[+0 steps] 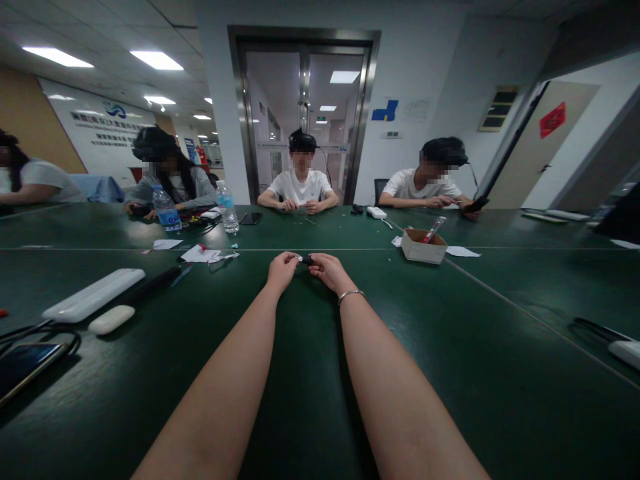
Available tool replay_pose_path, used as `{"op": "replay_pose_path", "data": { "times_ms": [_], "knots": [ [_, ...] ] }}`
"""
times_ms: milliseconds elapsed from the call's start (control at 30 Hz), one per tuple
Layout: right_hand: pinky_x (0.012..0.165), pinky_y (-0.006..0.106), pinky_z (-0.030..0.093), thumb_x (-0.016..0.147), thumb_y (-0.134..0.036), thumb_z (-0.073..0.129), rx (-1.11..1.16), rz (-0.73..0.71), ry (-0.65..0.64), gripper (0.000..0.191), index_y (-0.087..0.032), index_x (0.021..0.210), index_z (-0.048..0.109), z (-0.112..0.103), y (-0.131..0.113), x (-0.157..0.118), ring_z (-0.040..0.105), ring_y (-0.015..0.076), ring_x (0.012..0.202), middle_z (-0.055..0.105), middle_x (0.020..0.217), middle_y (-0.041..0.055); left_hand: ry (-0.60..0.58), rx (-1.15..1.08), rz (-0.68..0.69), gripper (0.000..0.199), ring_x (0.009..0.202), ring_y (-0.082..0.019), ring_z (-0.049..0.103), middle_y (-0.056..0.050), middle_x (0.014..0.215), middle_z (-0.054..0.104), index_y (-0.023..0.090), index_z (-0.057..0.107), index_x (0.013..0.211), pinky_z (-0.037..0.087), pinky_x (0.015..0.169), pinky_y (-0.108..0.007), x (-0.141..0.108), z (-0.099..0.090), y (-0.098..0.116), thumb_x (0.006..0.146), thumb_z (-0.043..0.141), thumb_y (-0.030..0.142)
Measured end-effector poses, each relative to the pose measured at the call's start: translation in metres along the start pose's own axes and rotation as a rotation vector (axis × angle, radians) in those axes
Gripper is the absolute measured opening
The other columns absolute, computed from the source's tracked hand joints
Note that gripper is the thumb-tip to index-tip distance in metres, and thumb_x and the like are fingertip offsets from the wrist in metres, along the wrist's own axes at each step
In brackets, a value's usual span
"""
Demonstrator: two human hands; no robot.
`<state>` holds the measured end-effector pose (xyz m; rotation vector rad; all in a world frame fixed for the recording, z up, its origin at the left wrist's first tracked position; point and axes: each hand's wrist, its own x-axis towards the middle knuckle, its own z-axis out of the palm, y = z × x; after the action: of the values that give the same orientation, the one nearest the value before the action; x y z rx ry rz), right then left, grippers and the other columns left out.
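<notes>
- Head view, object: a small black object with a silver end (305,261) is being held between the two hands, over the middle of the green counter (309,347). Whether the counter is being touched by the object cannot be told.
- Head view, left hand (283,271): the silver end is being pinched; the fingers are being held closed on it.
- Head view, right hand (327,272): the black body is being gripped by closed fingers, its far end being partly covered by them. A bracelet (351,294) is being worn on this wrist.
- Head view, alignment: the long axis is being held roughly crosswise, from left fingers to right fingers. The silver end is being directed toward the left hand, the black body toward the right. Contact is being made by both hands, so neither is nearer.
- Head view, surroundings: scraps of white paper (201,255) are being supported by the counter, beyond the hands and to the left. An open box (424,249) is being supported beyond them to the right, well apart from the fingers.
</notes>
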<state>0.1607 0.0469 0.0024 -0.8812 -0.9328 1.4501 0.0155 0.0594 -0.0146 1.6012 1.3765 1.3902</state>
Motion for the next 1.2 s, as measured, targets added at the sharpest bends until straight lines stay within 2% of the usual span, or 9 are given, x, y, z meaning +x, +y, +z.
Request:
{"op": "replay_pose_path", "data": {
  "times_ms": [167, 333, 633, 1200],
  "knots": [
    [0.046, 0.019, 0.047, 0.071, -0.009, 0.062, 0.000, 0.002, -0.005, 0.002, -0.011, 0.072, 0.062, -0.0003, -0.0001, 0.0000, 0.056, 0.0091, 0.048, 0.060, 0.057, 0.0028, 0.020, 0.031, -0.016, 0.024, 0.063, -0.013, 0.057, -0.004, 0.076, 0.065, 0.018, 0.065, 0.080, 0.043, 0.061, -0.024, -0.0006, -0.0006, -0.0010, 0.073, 0.053, 0.038],
    [0.046, 0.019, 0.046, 0.072, -0.009, 0.061, 0.003, 0.009, -0.002, 0.003, -0.011, 0.072, 0.062, 0.0001, -0.0008, -0.0002, 0.056, 0.0090, 0.047, 0.060, 0.057, 0.0027, 0.036, 0.011, 0.038, 0.022, 0.060, -0.011, 0.055, 0.000, 0.073, 0.062, 0.021, 0.063, 0.090, 0.043, 0.060, -0.023, -0.0027, -0.0005, 0.0005, 0.074, 0.053, 0.033],
    [0.046, 0.020, 0.047, 0.072, -0.009, 0.059, 0.006, 0.003, 0.005, 0.004, -0.011, 0.072, 0.062, -0.0005, 0.0009, 0.0011, 0.056, 0.0095, 0.048, 0.060, 0.056, 0.0028, 0.002, 0.004, 0.040, 0.019, 0.065, -0.012, 0.056, -0.002, 0.075, 0.063, 0.019, 0.065, 0.085, 0.044, 0.062, -0.023, -0.0034, -0.0012, 0.0035, 0.071, 0.054, 0.025],
    [0.046, 0.019, 0.046, 0.072, -0.009, 0.061, 0.003, 0.002, -0.001, 0.003, -0.011, 0.072, 0.061, 0.0002, -0.0003, -0.0005, 0.056, 0.0089, 0.048, 0.059, 0.057, 0.0028, 0.013, -0.002, 0.015, 0.019, 0.063, -0.013, 0.057, -0.003, 0.075, 0.065, 0.019, 0.066, 0.084, 0.043, 0.062, -0.024, -0.0013, 0.0003, 0.0005, 0.073, 0.054, 0.031]
  ]
}}
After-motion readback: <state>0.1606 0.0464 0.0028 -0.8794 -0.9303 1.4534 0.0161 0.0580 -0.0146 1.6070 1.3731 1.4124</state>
